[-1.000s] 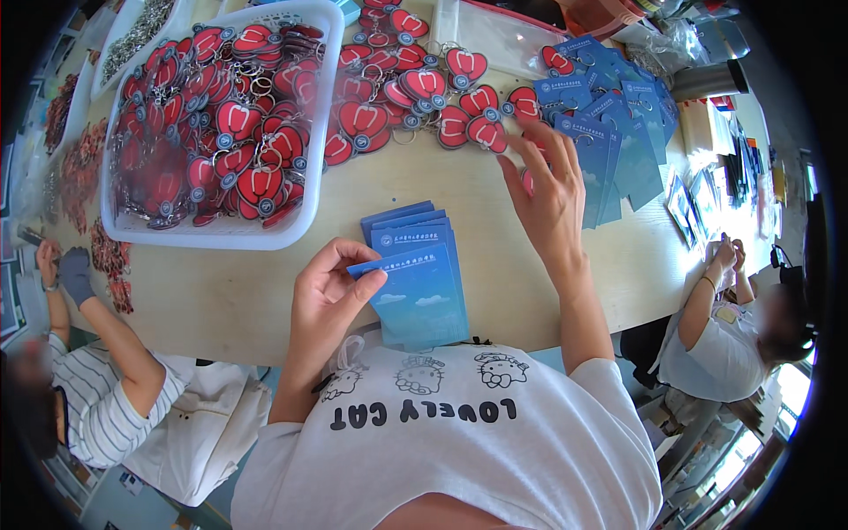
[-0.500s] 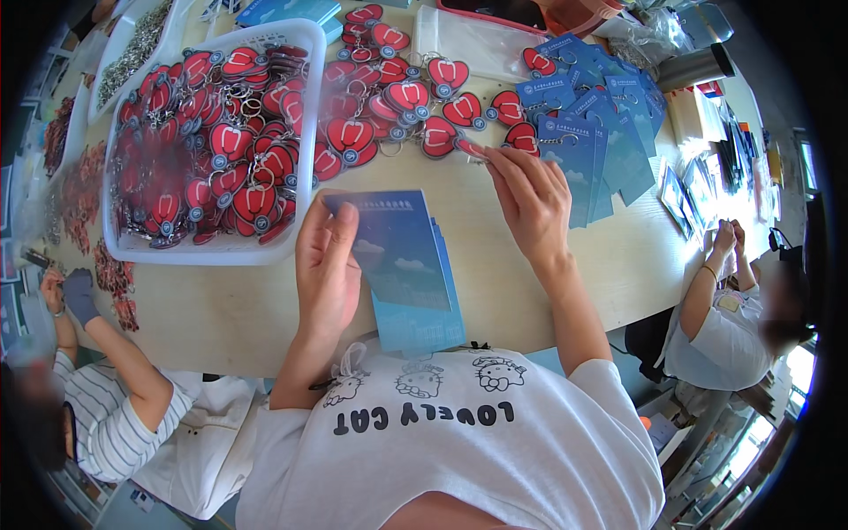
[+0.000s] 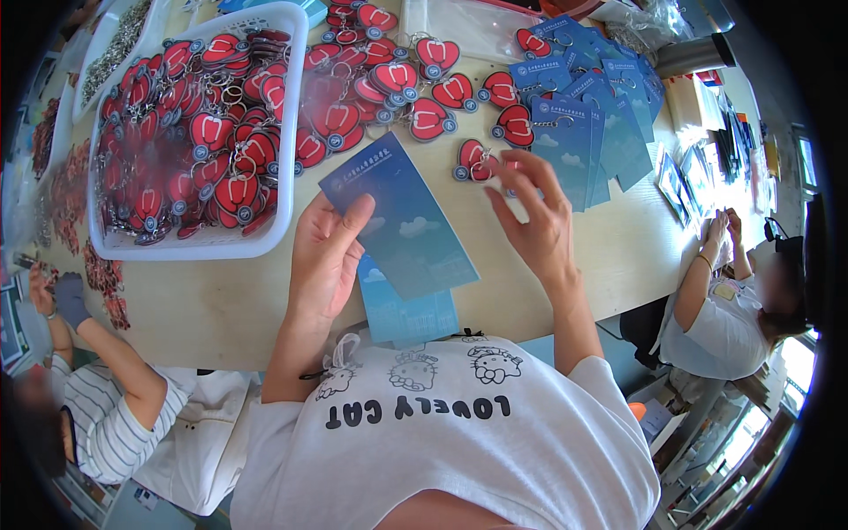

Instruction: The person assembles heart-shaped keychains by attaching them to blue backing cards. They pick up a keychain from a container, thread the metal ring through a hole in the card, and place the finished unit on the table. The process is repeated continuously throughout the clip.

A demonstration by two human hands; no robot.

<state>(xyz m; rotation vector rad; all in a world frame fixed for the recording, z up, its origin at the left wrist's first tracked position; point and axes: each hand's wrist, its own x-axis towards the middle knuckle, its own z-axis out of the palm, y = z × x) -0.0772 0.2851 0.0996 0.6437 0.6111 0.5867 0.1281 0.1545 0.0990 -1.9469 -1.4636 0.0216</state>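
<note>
My left hand (image 3: pixel 322 256) is closed on a blue card (image 3: pixel 402 221) printed with clouds, thumb on its face. The card tilts, and a second light-blue card (image 3: pixel 406 309) shows beneath it, against the table's near edge. My right hand (image 3: pixel 541 216) has its thumb and fingers apart, just right of a red heart-shaped keychain (image 3: pixel 473 161) on the table. Some red shows behind its fingertips; whether they touch it I cannot tell. Beyond lie more red keychains (image 3: pixel 429 119) and several blue cards with keychains (image 3: pixel 565 132) on them.
A white plastic basket (image 3: pixel 287 177) heaped with red keychains stands at the left. Behind it is a tray of metal rings or chains (image 3: pixel 113 53). A clear plastic bag (image 3: pixel 468 31) lies at the back, a dark cylinder (image 3: pixel 698 57) at the right. Co-workers sit on both sides.
My right hand's fingers have parted from the keychain they were pinching, which now lies nearer on the table. The card in my left hand has turned, its lower end swinging right.
</note>
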